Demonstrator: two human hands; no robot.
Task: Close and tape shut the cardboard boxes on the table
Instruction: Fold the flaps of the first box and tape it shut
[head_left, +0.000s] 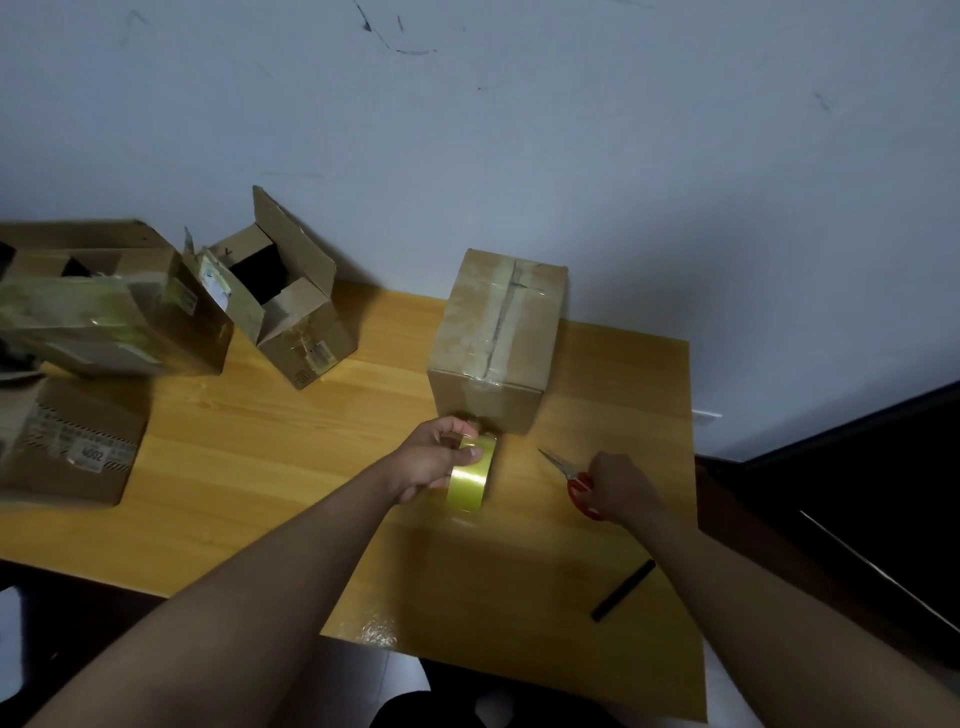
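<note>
Open boxes (291, 306) at table's (260, 457) left side, flaps up. Left hand (436, 460) grips tape roll (470, 480), fingers curled round it, just below closed box (498, 338) at centre, tape along seam. Right hand (621, 488) holds red scissors (574, 480), blades nearly closed.

Taped-shut box (496, 338) stands upright; open box (283, 296) lies tilted, well apart.

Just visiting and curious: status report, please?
Left hand grips tape roll at closed box. Right hand holds scissors. Open box waits untaped. Nothing blocking.
</note>
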